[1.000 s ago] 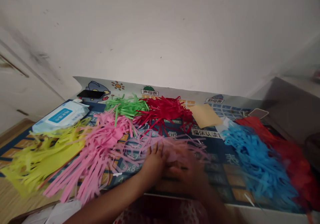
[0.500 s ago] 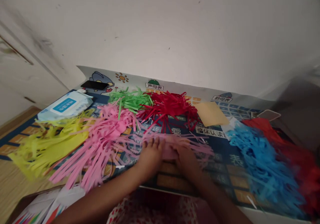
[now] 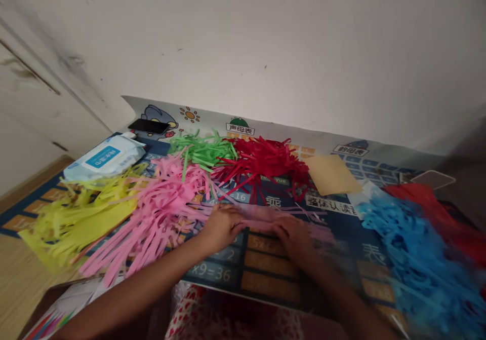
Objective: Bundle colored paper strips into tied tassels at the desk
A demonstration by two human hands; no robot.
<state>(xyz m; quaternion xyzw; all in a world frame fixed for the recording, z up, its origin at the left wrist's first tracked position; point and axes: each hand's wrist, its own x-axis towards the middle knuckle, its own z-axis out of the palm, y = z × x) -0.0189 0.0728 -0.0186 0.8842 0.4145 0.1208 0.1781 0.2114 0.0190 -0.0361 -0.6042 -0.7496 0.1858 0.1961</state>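
At the middle of the mat, my left hand (image 3: 223, 224) and my right hand (image 3: 295, 232) grip the near edge of a light pink fringed paper (image 3: 258, 212). That edge looks folded or rolled into a narrow band between them, and cut strips stick out on both sides. Both hands are closed, thumbs towards each other; motion blurs the right one a little. Left of my left hand lies a bunch of pink paper strips (image 3: 165, 198). Beyond the hands are a green bunch of strips (image 3: 205, 151) and a dark red bunch (image 3: 268, 162).
Yellow strips (image 3: 87, 223), a wet wipes pack (image 3: 104, 158) and a black phone (image 3: 149, 126) are on the left. A tan paper sheet (image 3: 334, 174), blue strips (image 3: 410, 249) and red strips (image 3: 433, 208) lie right. The printed mat (image 3: 271, 264) meets a wall (image 3: 266, 36).
Earlier, my left fingers lay flatter on the light pink paper; now both hands pinch its near edge, which has become a narrow band. The view has shifted slightly.
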